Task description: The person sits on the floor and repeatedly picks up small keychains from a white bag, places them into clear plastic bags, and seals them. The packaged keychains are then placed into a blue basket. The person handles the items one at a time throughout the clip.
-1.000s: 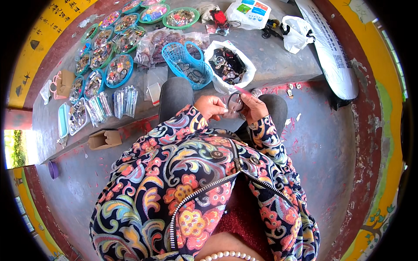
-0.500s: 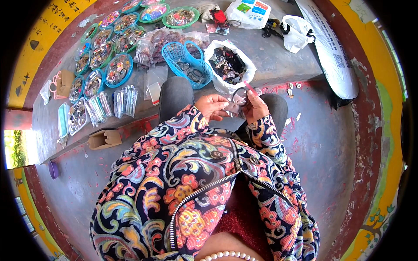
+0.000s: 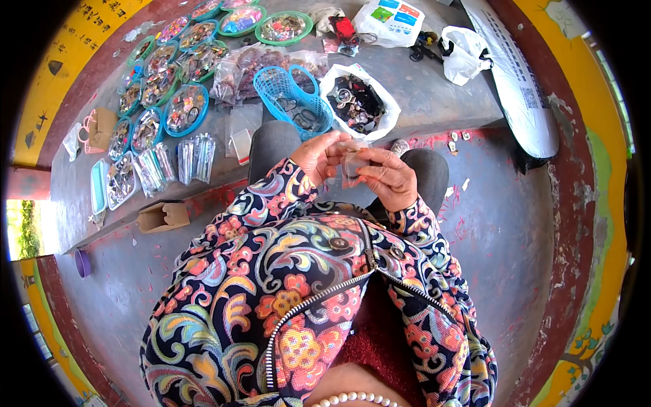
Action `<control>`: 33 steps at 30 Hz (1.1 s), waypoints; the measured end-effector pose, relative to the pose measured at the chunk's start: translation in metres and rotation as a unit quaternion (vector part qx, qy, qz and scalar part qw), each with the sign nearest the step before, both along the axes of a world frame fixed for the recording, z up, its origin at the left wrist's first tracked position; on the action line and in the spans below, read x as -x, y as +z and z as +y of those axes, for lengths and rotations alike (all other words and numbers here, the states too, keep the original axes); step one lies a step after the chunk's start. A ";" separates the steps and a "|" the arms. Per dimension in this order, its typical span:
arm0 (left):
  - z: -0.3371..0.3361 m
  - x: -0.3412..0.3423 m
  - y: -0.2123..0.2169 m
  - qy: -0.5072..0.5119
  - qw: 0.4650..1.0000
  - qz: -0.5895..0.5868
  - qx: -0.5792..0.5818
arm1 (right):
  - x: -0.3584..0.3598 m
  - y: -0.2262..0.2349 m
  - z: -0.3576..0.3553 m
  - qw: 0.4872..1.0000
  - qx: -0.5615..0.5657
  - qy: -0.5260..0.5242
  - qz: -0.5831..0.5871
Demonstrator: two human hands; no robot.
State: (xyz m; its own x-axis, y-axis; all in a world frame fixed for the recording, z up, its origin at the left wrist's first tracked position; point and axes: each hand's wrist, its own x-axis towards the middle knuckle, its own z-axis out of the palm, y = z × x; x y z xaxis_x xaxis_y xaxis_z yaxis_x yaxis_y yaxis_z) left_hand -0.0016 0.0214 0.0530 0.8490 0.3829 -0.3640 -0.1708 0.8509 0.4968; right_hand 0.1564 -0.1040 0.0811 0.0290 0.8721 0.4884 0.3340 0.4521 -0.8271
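Note:
Between my two hands, above my lap, is a small clear plastic bag (image 3: 351, 167) with something dark and reddish showing through it. My left hand (image 3: 319, 160) is closed on the bag's left side and upper edge. Fingers and thumb of my right hand (image 3: 391, 179) pinch it from the right. What the bag contains is too small and covered to make out. Just beyond my hands stands a white plastic bag (image 3: 388, 121) filled with dark hair ties and small ornaments. Left of that is a blue plastic basket (image 3: 272, 103) with several dark bands inside.
Round trays (image 3: 184, 129) of small accessories crowd the ledge at the far left, near packed clear sleeves (image 3: 196, 158). Flat clear bags (image 3: 242, 130) lie by my left knee. A cardboard box (image 3: 163, 217) sits lower left. White bags (image 3: 465, 55) and a long silvery package (image 3: 519, 88) are at right.
A dark ring with a pink strip, seen in my right hand before, no longer shows separately. My right hand has moved lower and left, closing on the small bag beside my left hand.

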 end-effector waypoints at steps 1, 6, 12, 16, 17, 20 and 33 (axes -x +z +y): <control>0.000 0.000 0.002 0.008 0.999 0.003 -0.034 | 0.001 0.002 0.001 0.998 -0.032 -0.005 -0.051; 0.004 0.005 0.009 0.010 0.997 -0.046 -0.057 | 0.007 0.010 0.002 0.967 -0.112 -0.047 -0.223; 0.000 0.002 0.019 0.016 0.998 -0.030 -0.052 | 0.008 0.007 0.000 0.970 -0.092 -0.063 -0.216; -0.001 0.001 0.017 0.023 0.998 -0.007 -0.060 | 0.009 0.004 0.000 0.971 -0.091 -0.059 -0.212; -0.001 0.001 0.017 0.025 0.998 -0.002 -0.058 | 0.009 0.004 0.000 0.971 -0.092 -0.059 -0.212; -0.002 0.001 0.018 0.032 0.998 0.019 -0.051 | 0.010 0.005 0.000 0.971 -0.092 -0.056 -0.216; -0.009 -0.003 0.014 0.033 0.988 0.088 -0.120 | 0.008 -0.013 -0.002 0.980 0.067 -0.188 0.010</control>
